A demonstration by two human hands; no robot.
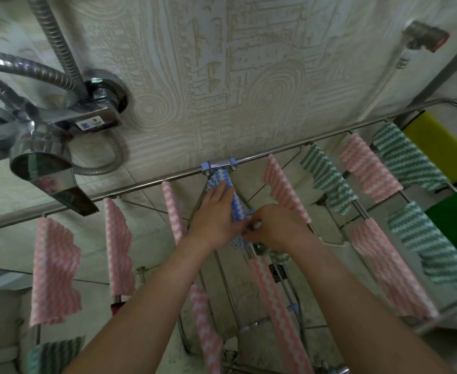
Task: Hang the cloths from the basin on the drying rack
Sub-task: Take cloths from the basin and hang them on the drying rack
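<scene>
The blue cloth (226, 195) lies over a thin bar in the middle of the drying rack (329, 137). The left hand (216, 214) is laid flat on it with straight fingers, and the right hand (273, 226) pinches its near end. Left of the blue cloth hang pink cloths (116, 247), and a shiny shower head (44, 168) sticks out over the rack; right of it hang more pink ones, green cloths (327, 182) and a yellow and green thing (443, 149). The hands hide much of the blue cloth, and a blurry green bit (274, 252) peeks out under the right hand.
</scene>
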